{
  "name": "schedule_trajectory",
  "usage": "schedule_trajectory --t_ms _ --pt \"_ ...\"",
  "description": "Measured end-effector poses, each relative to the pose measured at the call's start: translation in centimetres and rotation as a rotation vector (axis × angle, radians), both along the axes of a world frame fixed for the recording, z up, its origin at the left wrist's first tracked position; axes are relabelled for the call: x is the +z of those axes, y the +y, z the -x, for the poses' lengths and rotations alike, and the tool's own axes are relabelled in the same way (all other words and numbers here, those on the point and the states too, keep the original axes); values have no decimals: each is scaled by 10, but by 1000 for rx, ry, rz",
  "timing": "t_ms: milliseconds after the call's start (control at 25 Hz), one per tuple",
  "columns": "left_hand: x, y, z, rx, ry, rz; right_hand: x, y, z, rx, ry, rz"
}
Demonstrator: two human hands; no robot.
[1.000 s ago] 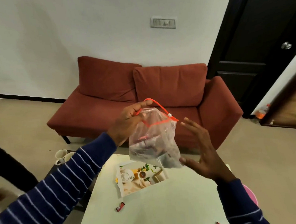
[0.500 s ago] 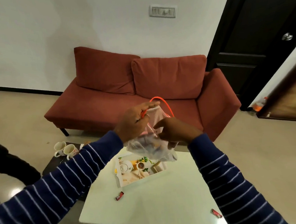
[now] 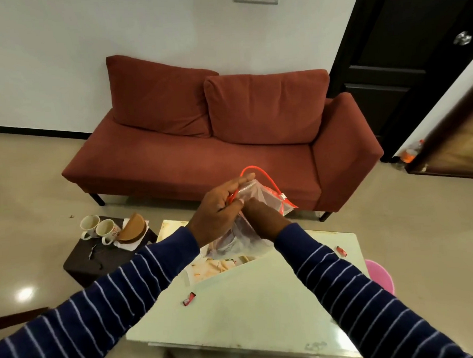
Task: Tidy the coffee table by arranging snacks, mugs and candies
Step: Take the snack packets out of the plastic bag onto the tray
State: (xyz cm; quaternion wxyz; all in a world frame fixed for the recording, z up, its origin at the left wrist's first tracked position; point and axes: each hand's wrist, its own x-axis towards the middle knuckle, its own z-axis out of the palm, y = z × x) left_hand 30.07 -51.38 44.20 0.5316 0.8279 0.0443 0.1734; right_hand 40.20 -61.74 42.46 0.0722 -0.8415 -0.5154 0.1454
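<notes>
Now the left hand [image 3: 217, 207] is pinching the clear zip bag [image 3: 261, 196] by its red rim above the coffee table's [image 3: 265, 301] far edge; the right hand [image 3: 262, 217] is gripping its mouth and should be spreading it wide for the loose candies [image 3: 189, 298].

Pale coffee table [image 3: 265, 310]: one red-wrapped candy [image 3: 189, 298] at 9 o'clock, a second candy [image 3: 341, 250] at 2 o'clock, a printed tray [image 3: 221, 265] at 11 o'clock; low dark side table [image 3: 96, 259] on the floor beyond, bearing two mugs [image 3: 98, 228] and a brown semicircular item [image 3: 132, 229].
</notes>
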Motion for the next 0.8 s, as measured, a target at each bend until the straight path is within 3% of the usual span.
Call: schedule_trajectory --t_ms 120,200,320,480,600,800 --pt "-8 -6 3 1 4 46 -11 -1 7 -3 123 -136" --pt "-14 -15 7 -22 9 55 -23 -2 18 -199 210 -304" --pt "-30 -25 17 -13 21 59 -47 -6 30 -297 298 -266" --pt "-53 -30 28 27 72 53 -64 0 32 -374 159 -317" --pt "-71 -24 28 76 110 20 -69 5 37 -336 259 -271" --pt "-109 1 28 293 197 138 -69 10 31 -198 -11 -149"
